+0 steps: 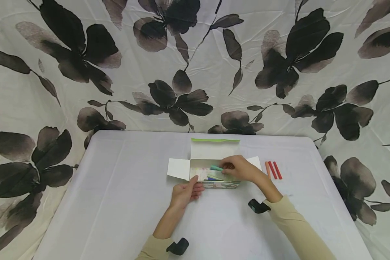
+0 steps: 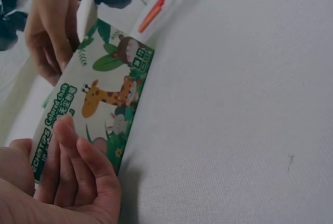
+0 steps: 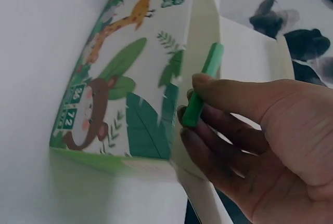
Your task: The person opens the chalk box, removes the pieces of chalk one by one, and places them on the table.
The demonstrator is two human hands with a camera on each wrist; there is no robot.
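An open cardboard box of colored chalk [image 1: 221, 185], printed with a giraffe and leaves, lies on the table with its flaps spread. My left hand [image 1: 183, 193] holds its front left corner, thumb at the rim and fingers along the printed front [image 2: 106, 115]. Over the opening, my right hand [image 1: 238, 168] pinches a green chalk stick [image 3: 204, 86] between thumb and fingers. Inside the box, blue chalk [image 1: 211, 179] shows partly; the rest of the contents is hard to make out.
Right of the box, one orange chalk stick [image 1: 268, 169] and two red chalk sticks [image 1: 272, 170] lie side by side on the white table [image 1: 117, 202]. The box's left flap [image 1: 178, 168] and raised lid [image 1: 214, 149] stick out. A flowered cloth [image 1: 182, 65] hangs behind.
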